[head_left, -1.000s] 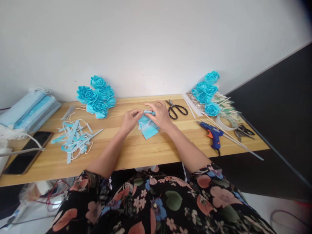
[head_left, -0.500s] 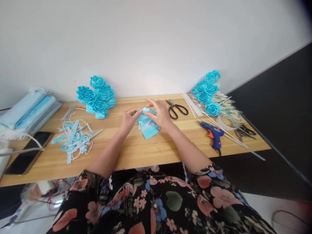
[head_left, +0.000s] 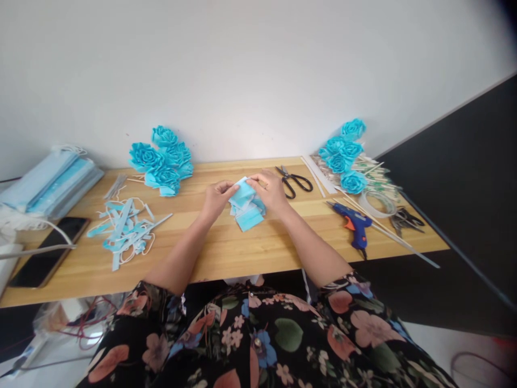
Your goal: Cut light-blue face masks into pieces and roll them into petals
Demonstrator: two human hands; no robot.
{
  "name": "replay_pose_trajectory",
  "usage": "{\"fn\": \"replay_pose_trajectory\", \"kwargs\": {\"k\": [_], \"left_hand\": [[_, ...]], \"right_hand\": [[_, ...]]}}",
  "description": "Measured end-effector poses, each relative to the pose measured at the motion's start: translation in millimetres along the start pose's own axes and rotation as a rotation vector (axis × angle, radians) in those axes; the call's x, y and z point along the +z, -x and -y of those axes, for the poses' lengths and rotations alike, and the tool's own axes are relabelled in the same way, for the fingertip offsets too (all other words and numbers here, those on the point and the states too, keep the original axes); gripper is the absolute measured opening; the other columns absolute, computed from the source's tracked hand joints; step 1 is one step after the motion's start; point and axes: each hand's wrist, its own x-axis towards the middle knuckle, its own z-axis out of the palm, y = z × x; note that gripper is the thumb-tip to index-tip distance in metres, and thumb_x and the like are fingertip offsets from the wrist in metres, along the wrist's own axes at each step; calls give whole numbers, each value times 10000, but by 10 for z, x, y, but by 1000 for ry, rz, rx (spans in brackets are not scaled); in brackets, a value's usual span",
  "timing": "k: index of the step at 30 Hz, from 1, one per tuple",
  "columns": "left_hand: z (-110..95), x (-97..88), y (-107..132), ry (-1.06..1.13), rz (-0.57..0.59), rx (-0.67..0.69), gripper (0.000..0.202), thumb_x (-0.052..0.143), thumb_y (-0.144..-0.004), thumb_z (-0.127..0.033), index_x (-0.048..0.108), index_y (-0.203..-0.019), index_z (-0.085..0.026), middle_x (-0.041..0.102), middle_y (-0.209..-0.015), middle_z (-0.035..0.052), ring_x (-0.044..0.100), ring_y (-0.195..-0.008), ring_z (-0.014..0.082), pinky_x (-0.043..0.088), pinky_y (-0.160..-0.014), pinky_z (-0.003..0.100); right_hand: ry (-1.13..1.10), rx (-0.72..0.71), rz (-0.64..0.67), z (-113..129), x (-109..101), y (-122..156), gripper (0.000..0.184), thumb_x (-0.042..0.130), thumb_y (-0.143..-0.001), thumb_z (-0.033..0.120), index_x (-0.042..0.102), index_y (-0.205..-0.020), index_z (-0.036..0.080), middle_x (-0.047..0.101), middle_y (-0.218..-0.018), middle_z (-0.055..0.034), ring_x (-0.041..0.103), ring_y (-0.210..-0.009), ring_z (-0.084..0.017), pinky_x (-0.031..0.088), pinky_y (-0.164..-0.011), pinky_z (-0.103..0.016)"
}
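Observation:
Between my two hands is a small light-blue piece of mask fabric point(head_left: 244, 189), held up over the table. My left hand point(head_left: 218, 199) pinches its left edge between thumb and fingers. At its upper right corner, my right hand point(head_left: 270, 191) grips it the same way. Right below lies a loose pile of cut blue fabric pieces point(head_left: 249, 219), partly covered by the held one. Black-handled scissors point(head_left: 297, 181) rest just beyond my right hand, one handle loop partly hidden by it.
Blue fabric roses point(head_left: 163, 161) stand at the back left, more roses point(head_left: 343, 153) at the back right. Cut strips point(head_left: 125, 231), a phone point(head_left: 48, 253) and stacked face masks point(head_left: 52, 180) lie left. A blue glue gun point(head_left: 355, 223), tape roll point(head_left: 377, 205) and pliers point(head_left: 406, 220) lie right.
My right fingers have come down from a raised, spread pose and now pinch the fabric piece. The piece appears opened out flatter between both hands.

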Motion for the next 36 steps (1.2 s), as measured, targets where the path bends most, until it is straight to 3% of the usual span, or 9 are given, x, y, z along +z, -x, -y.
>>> {"fn": "replay_pose_trajectory", "kwargs": {"k": [10,20,29,33,36], "left_hand": [[12,-11,-13,-117,-17,23,317,738,-688,-466,689,-684,-153,649,-640,19,546,-591,124,407,-563,236],[9,14,-2,-90,18,-4,328,760,-667,-467,709,-726,-148,675,-688,31,564,-607,125,427,-590,244],[-66,36,25,-38,54,69,309,737,-701,-455,669,-748,-158,630,-688,18,530,-618,115,422,-570,231],[-81,29,35,35,20,57,285,743,-695,-433,663,-729,-161,628,-679,7,526,-612,110,420,-583,232],[-90,18,36,126,17,18,295,761,-675,-437,666,-745,-166,635,-684,-4,529,-607,106,423,-591,233]], "right_hand": [[83,-2,-45,19,-37,-25,219,601,-892,380,689,-758,230,712,-784,-21,619,-812,-207,458,-858,-382],[33,-10,-108,38,-20,-5,216,587,-898,362,676,-763,219,702,-769,-23,620,-789,-198,460,-813,-366],[69,-64,-24,57,25,30,209,584,-905,389,679,-801,234,704,-782,-20,625,-824,-204,441,-921,-399],[-55,21,45,119,60,60,195,624,-858,400,666,-955,236,719,-917,-30,643,-889,-207,471,-909,-387],[-200,111,114,152,78,74,397,656,-795,343,588,-1168,226,706,-1053,-49,648,-926,-203,506,-845,-348]]}}
